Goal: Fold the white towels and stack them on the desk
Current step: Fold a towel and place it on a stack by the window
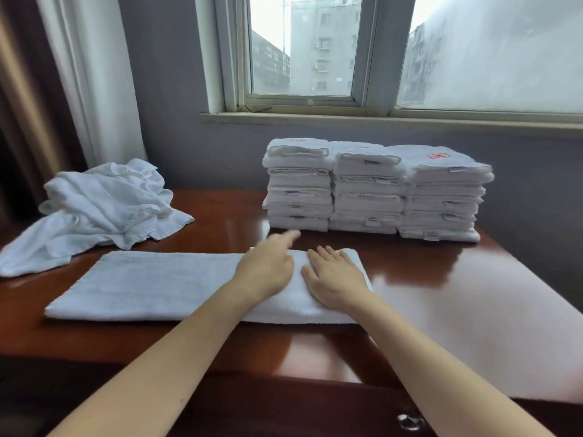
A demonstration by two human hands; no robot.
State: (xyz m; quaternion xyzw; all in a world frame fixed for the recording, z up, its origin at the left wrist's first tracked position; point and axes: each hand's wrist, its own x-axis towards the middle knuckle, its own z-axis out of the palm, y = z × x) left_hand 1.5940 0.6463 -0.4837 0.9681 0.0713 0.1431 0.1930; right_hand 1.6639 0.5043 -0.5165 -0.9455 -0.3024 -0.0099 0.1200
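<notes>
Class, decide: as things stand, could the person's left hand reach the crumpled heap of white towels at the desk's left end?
Probably yes. The left hand rests empty on the flat white towel; only that towel and brown wooden desk lie between it and the crumpled heap.

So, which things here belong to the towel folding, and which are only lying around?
Part of the job: the flat towel under the left hand and right hand, the unfolded heap, the folded stacks, the desk.
Just there: the window, the curtain, the drawer handle.
</notes>
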